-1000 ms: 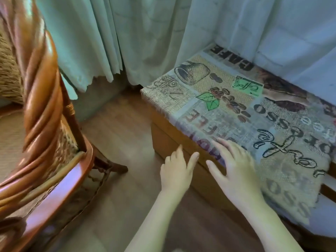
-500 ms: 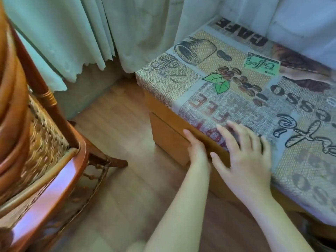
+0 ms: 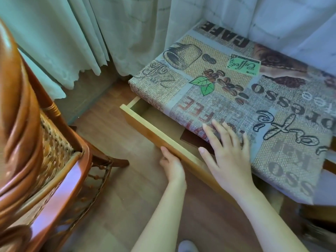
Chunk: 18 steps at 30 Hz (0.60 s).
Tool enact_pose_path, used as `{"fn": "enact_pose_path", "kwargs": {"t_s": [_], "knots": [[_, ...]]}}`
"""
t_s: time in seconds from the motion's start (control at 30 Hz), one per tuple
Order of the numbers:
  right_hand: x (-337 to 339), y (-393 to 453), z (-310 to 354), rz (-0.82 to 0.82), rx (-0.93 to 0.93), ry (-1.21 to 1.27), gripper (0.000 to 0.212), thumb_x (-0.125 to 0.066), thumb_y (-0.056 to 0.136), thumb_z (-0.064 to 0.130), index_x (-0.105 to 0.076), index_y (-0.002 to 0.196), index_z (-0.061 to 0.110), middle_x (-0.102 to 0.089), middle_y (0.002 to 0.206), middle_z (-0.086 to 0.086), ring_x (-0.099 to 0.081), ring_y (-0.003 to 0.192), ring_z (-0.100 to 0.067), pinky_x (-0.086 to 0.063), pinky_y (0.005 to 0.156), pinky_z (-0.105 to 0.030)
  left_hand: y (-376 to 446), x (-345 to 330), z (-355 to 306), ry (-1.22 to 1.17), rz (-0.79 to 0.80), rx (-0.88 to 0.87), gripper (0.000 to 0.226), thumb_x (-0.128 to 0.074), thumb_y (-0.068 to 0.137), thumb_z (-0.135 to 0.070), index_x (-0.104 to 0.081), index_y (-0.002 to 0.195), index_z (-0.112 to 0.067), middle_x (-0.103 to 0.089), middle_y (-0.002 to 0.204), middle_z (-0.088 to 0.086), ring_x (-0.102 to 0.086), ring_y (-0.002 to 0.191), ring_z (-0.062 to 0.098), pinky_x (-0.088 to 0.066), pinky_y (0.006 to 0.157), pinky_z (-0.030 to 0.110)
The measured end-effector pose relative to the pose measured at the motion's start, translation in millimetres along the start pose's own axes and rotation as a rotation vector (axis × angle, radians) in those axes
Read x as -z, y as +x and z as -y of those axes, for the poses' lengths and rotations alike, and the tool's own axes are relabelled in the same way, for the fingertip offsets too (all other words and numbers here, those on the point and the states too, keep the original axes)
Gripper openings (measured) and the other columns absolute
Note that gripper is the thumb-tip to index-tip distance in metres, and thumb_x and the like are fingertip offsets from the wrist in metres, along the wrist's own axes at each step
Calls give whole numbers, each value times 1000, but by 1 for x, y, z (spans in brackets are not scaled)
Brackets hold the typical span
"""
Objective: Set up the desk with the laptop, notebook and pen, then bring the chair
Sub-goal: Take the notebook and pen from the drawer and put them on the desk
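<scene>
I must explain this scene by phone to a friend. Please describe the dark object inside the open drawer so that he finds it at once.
Start at the desk covered with the coffee-print cloth. Under its front edge a pale wooden drawer is pulled partly out. Inside, half hidden below the cloth, lies the dark object: flat and brown, the only dark thing against the light wood.

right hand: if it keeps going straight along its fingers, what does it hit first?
The right hand lies flat, fingers pointing up and away over the desk edge. Its fingertips already rest on the tablecloth, so it would only slide along the cloth; nothing else stands in that line until the curtain, as far as depth shows.
</scene>
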State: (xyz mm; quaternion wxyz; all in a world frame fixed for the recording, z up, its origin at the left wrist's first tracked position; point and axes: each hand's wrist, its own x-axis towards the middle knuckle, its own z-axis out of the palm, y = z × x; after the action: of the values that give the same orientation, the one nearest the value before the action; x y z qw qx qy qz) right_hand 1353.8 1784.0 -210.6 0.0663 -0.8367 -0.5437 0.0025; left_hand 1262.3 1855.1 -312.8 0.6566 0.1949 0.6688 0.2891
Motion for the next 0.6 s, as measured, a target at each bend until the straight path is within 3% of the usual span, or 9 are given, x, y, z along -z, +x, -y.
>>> {"fn": "enact_pose_path", "kwargs": {"t_s": [0.07, 0.13, 0.2, 0.27, 0.37, 0.43, 0.6], "knots": [[2, -2, 4, 61, -7, -18, 60, -29, 93, 49, -20, 148, 28, -21, 157, 0, -19, 144, -23, -15, 109, -62, -22, 13, -17, 320, -251, -363, 63, -33, 93, -58, -28, 143, -19, -33, 149, 7, -40, 130, 27, -28, 105, 46], [3, -6, 8, 101, -36, -31, 62, -29, 93, 49, -17, 149, 26, -16, 158, -1, -15, 145, -23, -14, 109, -63, -37, 22, -40, 714, -346, -824, 56, -38, 94, -48, -29, 143, -22, -27, 152, 3, -32, 136, 24, -22, 106, 48], [6, -8, 11, 137, -75, -18, 65, -28, 92, 50, -14, 150, 24, -13, 159, -4, -13, 145, -25, -13, 109, -64, -41, 29, -54, 1062, -241, -1248, 48, -44, 93, -42, -41, 138, -24, -37, 147, -1, -31, 139, 17, -17, 109, 48], [9, -9, 14, 151, -103, 2, 66, -27, 91, 51, -14, 150, 23, -12, 158, -7, -13, 145, -27, -15, 109, -65, -35, 31, -59, 1387, -79, -1512, 43, -46, 93, -41, -53, 129, -20, -60, 127, -3, -45, 130, 13, -18, 111, 47], [10, -9, 19, 174, -126, 4, 66, -23, 92, 52, -17, 149, 21, -13, 158, -10, -13, 145, -30, -15, 107, -67, -35, 30, -64, 1664, 16, -1530, 52, -37, 93, -45, -52, 133, -15, -67, 91, -4, -61, 100, 17, -19, 112, 51], [9, -9, 21, 185, -138, -1, 68, -23, 91, 53, -17, 149, 20, -12, 158, -13, -12, 145, -32, -14, 106, -69, -39, 31, -64, 1735, 39, -1546, 54, -35, 93, -44, -49, 136, -15, -64, 83, -3, -61, 88, 19, -17, 112, 53], [3, -11, 27, 163, -158, -41, 68, -24, 90, 51, -17, 150, 19, -11, 158, -15, -11, 144, -35, -15, 104, -71, -40, 36, -67, 1746, 39, -1619, 56, -34, 91, -45, -47, 138, -17, -63, 76, -3, -61, 78, 19, -19, 111, 51]]}}
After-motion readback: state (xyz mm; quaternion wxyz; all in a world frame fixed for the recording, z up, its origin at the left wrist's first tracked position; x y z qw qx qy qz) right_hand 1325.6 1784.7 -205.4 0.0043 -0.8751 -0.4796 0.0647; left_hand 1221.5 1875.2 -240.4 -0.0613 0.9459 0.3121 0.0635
